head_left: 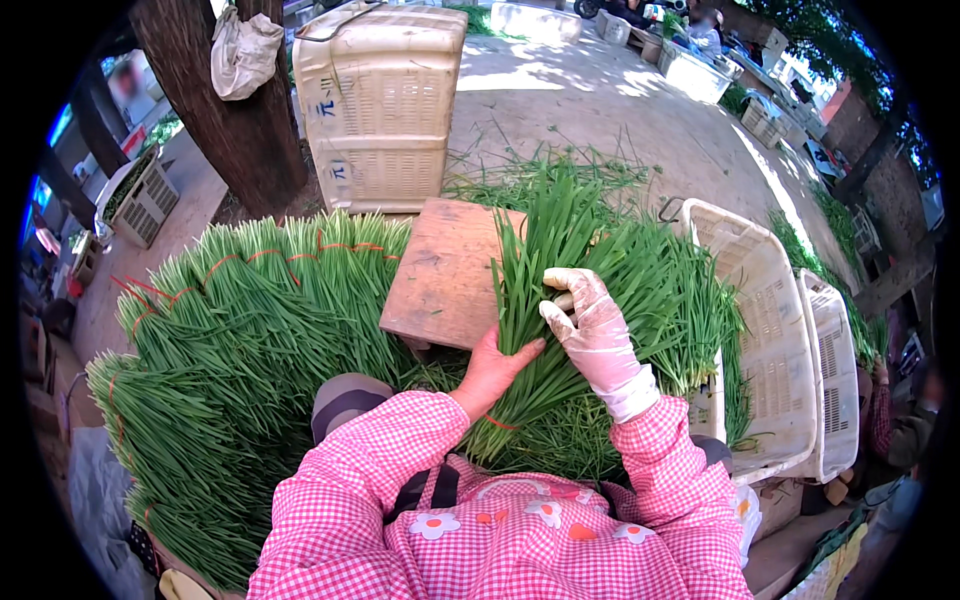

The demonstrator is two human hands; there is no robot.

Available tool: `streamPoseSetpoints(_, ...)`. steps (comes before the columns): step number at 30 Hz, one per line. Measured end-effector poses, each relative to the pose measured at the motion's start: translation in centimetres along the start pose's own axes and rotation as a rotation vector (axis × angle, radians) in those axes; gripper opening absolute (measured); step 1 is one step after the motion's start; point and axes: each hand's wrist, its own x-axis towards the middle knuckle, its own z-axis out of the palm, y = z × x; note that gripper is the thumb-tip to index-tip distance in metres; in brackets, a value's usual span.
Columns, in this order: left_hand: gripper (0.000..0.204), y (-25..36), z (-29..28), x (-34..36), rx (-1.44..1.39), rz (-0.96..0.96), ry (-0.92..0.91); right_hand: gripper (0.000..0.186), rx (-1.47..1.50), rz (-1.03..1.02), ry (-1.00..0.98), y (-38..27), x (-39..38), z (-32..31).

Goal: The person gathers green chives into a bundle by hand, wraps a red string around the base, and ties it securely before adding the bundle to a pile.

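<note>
My bare left hand [497,370] is closed round a bunch of garlic chives [545,390], its thumb lying across the leaves. A red band [502,424] circles the lower end of these chives. Over the upper leaves, my right hand [598,335] in a thin, soiled white glove has its fingers curled in toward the thumb. Whatever is between those fingertips is too small to make out. Loose chives [670,300] spread beyond and to the right of the gloved hand. A wooden board [450,280] stands just past my left hand, partly overlapped by the leaves.
Several banded chive bundles [270,330] are stacked at my left. A white plastic crate [760,330] leans at my right, with another crate [832,370] behind it. Ahead stand an upended tall crate [385,110] and a tree trunk [225,110]. Cut leaves litter the paved ground [560,110].
</note>
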Motion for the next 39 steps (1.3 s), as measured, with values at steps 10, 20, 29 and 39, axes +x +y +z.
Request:
streamPoseSetpoints(10, 0.04, -0.5, 0.1, 0.2, -0.008, -0.008, -0.019, 0.021, -0.007, 0.088, 0.048, 1.2, 0.1, 1.1)
streamPoseSetpoints(20, 0.039, -0.9, -0.4, 0.3, 0.062, -0.012, 0.02, 0.022, 0.696, 0.318, 0.059, 0.3, -0.1, 1.0)
streamPoseSetpoints(29, 0.04, -0.6, -0.2, 0.0, 0.078, 0.002, 0.022, 0.026, 0.006, 0.041, 0.106, -0.1, 0.0, 1.4)
streamPoseSetpoints(39, 0.035, -0.4, -0.2, -0.3, 0.07, -0.012, -0.009, 0.016, 0.582, 0.221, 0.056, 0.9, 0.0, 1.9)
